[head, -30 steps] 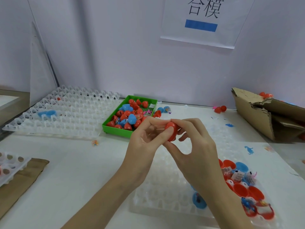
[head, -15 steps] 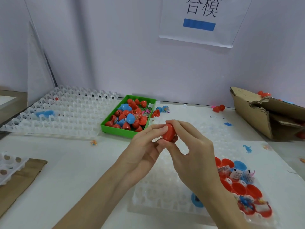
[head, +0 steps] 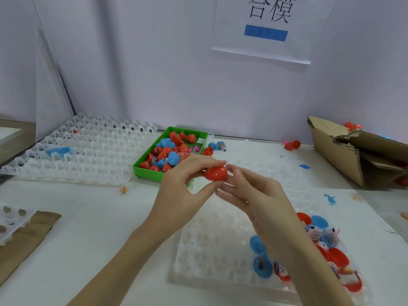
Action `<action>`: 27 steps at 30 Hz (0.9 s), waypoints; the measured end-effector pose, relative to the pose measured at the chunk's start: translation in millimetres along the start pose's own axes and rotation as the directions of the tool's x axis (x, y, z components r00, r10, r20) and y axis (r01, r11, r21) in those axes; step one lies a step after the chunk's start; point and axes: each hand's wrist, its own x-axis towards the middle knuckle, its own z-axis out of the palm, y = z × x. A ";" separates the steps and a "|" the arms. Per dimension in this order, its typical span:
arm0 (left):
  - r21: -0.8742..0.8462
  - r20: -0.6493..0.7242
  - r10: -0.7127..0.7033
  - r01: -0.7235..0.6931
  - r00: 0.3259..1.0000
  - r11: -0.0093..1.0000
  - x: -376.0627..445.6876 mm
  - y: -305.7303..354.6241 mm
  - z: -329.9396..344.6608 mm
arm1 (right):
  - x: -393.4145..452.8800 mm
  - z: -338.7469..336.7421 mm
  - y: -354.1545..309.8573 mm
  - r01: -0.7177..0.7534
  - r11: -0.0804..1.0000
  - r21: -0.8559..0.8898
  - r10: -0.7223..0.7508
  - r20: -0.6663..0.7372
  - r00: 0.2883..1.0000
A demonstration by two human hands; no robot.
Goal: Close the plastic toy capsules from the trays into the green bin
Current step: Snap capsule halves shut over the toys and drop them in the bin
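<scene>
A red capsule (head: 216, 173) sits pinched between the left hand (head: 183, 188) and the fingertips of the right hand (head: 256, 195), held above the surface just near-right of the green bin (head: 145, 173). The left thumb and fingers curl round it; the right hand's fingers touch its right end, only loosely curled. It looks closed, though the seam is hidden by the fingers, so I cannot be sure.

The bin already holds a good heap of red and blue closed capsules, so much of the work is done. The near tray (head: 209, 250) under the hands has most pockets bare, with a cluster of open red and blue halves (head: 320, 246) at its right end waiting. The far-left tray (head: 88, 151) holds one blue piece (head: 58, 151). By my judgement, this capsule goes into the bin next.
</scene>
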 end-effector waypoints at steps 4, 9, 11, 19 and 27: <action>-0.056 0.079 -0.013 0.018 0.997 0.998 -2.5 4.4 2.1 | -2.1 -4.4 -5.4 -0.158 0.953 0.260 0.133 0.112 0.985; 0.037 0.005 0.050 -0.051 0.999 0.998 -4.1 10.4 4.4 | -1.5 -5.2 -10.1 -0.297 0.837 0.459 0.199 0.250 0.948; 0.031 0.010 0.038 -0.038 0.999 0.999 -7.7 14.3 12.9 | -2.3 -1.5 -9.0 -0.350 0.773 0.529 0.208 0.310 0.928; 0.321 -0.050 0.218 -0.191 0.975 0.928 -9.0 9.1 11.4 | -4.4 5.8 -5.2 -0.401 0.722 0.564 0.190 0.395 0.899; 0.363 0.061 0.146 -0.158 0.987 0.918 -9.5 7.3 2.7 | -5.0 5.5 -6.8 -0.402 0.777 0.485 0.222 0.386 0.895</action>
